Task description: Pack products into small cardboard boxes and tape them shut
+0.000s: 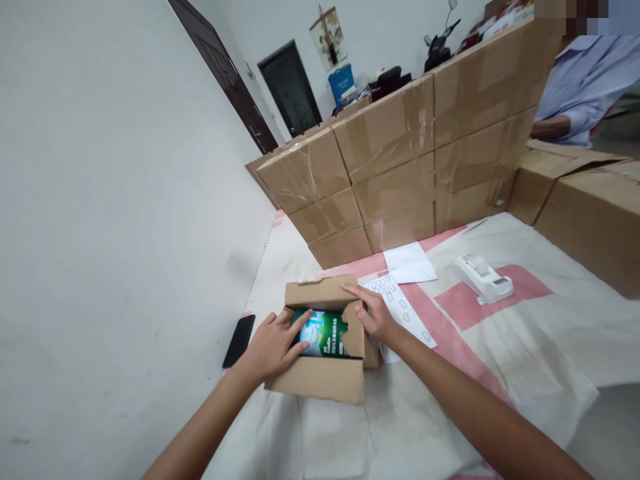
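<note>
A small cardboard box [320, 379] lies on the cloth with its flaps folded out. Inside it is a green and blue printed package [327, 332], lying face up. My left hand [274, 343] rests over the box's left side, fingers spread, with two fingertips reaching onto the package. At the box's right side is my right hand [375, 317], its index finger stretched along the far flap and its thumb by the torn right flap. The curled outer fingers of that hand are partly hidden. Neither hand is closed around anything I can see.
Taped cartons [395, 187] form a wall behind. A label sheet [403, 317], white paper [410, 262] and a white tape dispenser [483, 279] lie to the right. A black phone [239, 341] lies by the left wall. Beyond a large carton [595, 220] is a person in a light shirt [590, 87].
</note>
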Demonstrator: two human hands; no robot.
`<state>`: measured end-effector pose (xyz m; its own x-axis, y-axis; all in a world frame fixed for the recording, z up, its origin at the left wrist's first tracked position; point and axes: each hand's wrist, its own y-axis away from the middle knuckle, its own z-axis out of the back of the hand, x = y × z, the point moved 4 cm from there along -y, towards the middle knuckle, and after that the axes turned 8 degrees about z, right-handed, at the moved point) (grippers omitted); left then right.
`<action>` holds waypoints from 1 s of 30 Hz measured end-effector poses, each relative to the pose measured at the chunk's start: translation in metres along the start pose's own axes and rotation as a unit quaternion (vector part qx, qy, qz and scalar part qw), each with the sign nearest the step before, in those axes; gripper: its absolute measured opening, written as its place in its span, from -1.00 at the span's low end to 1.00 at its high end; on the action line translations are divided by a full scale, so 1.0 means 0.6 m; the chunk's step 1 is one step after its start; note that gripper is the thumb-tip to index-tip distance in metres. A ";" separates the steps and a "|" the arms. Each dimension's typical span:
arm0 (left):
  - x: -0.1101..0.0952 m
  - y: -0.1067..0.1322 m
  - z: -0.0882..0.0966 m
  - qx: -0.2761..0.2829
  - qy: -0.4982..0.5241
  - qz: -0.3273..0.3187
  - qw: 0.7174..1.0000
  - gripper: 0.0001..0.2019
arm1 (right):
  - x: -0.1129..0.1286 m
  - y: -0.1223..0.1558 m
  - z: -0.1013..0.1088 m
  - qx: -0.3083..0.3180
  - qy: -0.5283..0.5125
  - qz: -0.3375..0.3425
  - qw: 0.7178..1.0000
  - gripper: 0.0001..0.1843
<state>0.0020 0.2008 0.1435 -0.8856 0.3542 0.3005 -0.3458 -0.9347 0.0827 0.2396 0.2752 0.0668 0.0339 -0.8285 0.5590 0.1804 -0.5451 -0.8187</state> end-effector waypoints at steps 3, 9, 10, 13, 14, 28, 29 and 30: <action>0.004 -0.003 0.003 0.023 0.023 0.018 0.999 -0.32 | 0.000 -0.001 0.000 0.007 -0.002 -0.005 1.000 -0.47; -0.008 -0.005 0.011 0.051 0.024 0.033 0.998 -0.33 | 0.000 -0.003 0.005 0.000 -0.016 -0.017 1.000 -0.50; -0.012 -0.003 0.010 0.049 0.031 0.038 0.998 -0.35 | -0.001 -0.004 0.008 -0.002 -0.020 -0.015 1.000 -0.50; -0.025 0.007 0.006 0.031 0.067 0.053 0.996 -0.42 | -0.004 -0.006 0.017 -0.002 -0.035 -0.008 0.999 -0.50; -0.030 0.012 0.004 0.018 0.081 0.056 0.995 -0.43 | -0.005 -0.006 0.021 -0.004 -0.040 -0.009 0.999 -0.50; -0.063 0.037 0.010 0.130 0.153 0.075 0.977 -0.37 | -0.004 -0.016 0.033 0.010 -0.100 -0.048 0.994 -0.54; -0.061 0.037 0.010 0.157 0.159 0.071 0.972 -0.29 | -0.004 -0.016 0.031 0.014 -0.105 -0.051 0.993 -0.54; -0.059 0.038 0.010 0.176 0.161 0.066 0.969 -0.19 | -0.004 -0.015 0.029 0.016 -0.108 -0.053 0.993 -0.54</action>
<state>0.0272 0.1670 0.1404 -0.9855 0.1683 0.0237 -0.1449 -0.9050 0.3999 0.2553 0.2843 0.0755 0.2220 -0.7185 0.6591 0.2249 -0.6200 -0.7517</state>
